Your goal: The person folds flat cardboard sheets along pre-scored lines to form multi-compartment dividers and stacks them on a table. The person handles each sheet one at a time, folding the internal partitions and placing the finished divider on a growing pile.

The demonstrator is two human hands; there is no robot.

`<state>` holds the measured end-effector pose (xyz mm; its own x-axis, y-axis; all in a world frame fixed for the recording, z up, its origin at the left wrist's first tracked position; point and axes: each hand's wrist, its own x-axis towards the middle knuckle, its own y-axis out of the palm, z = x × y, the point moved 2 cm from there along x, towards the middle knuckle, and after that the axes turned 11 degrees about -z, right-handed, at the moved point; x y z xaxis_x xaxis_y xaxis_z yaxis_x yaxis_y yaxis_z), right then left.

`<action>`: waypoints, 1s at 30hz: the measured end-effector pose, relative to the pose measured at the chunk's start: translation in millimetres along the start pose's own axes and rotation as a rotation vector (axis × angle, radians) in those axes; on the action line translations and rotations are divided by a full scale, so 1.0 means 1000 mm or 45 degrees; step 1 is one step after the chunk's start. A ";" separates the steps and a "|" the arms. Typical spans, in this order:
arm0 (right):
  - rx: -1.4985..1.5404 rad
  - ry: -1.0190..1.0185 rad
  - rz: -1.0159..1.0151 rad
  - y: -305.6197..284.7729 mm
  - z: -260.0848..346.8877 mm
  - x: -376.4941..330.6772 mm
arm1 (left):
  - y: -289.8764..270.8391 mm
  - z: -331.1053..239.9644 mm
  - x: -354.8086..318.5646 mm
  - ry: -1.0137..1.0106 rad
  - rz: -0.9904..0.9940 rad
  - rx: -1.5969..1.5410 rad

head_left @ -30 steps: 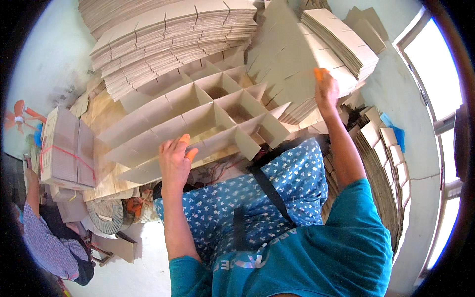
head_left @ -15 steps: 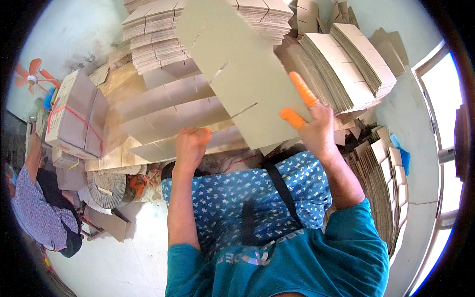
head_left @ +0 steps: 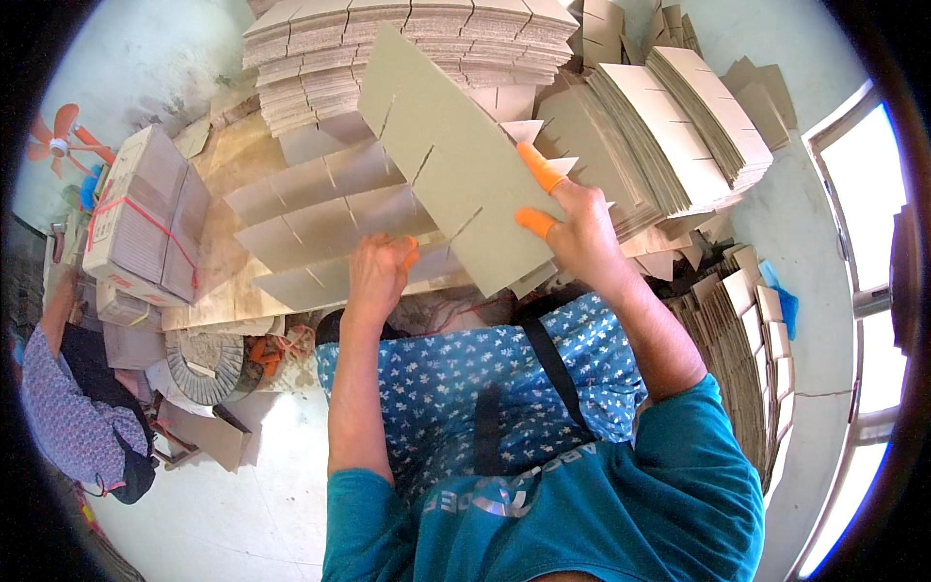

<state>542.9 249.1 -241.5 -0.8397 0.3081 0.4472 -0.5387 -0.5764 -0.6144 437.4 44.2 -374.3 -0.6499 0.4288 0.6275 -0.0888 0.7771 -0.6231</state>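
Observation:
My right hand [head_left: 577,228], with orange covers on thumb and forefinger, grips a slotted grey cardboard sheet [head_left: 441,160] by its right side. The thumb lies on the sheet's face. The sheet is tilted, its far corner raised. To its left, several slotted cardboard strips [head_left: 339,223] stand on edge in rows. My left hand [head_left: 380,276] is closed at the nearest strip [head_left: 308,286], seeming to pinch its upper edge; an orange cover shows on one fingertip. The fingers' inner side is hidden. Pale points of more cardboard [head_left: 562,167] stick out behind my right hand.
Tall stacks of slotted cardboard [head_left: 407,44] rise at the back, with more stacks [head_left: 669,126] at right. A carton tied with red string [head_left: 150,218] sits on the wooden table's [head_left: 228,281] left end. Another person [head_left: 82,407] is at far left, near an orange fan [head_left: 60,145].
My right hand has moved left and slightly down along the sheet, its fingers closer together. The sheet's far end has dropped and shifted right. My left hand stays almost in place.

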 end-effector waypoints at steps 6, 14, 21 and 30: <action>0.010 -0.001 0.099 0.006 0.008 0.001 | 0.000 0.003 0.000 0.002 -0.030 -0.006; -0.034 -0.006 0.195 0.040 -0.018 -0.002 | 0.003 0.007 0.003 -0.026 -0.002 0.066; -0.023 -0.086 0.219 0.056 -0.035 -0.001 | 0.015 0.017 0.007 -0.075 0.063 -0.009; -0.331 -0.123 0.402 0.080 -0.031 -0.007 | 0.021 0.021 0.008 -0.077 0.094 -0.029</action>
<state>503.7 224.2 -313.8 -0.9627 0.0677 0.2619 -0.2657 -0.4175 -0.8690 413.9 54.2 -392.0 -0.6986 0.4571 0.5504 -0.0225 0.7549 -0.6555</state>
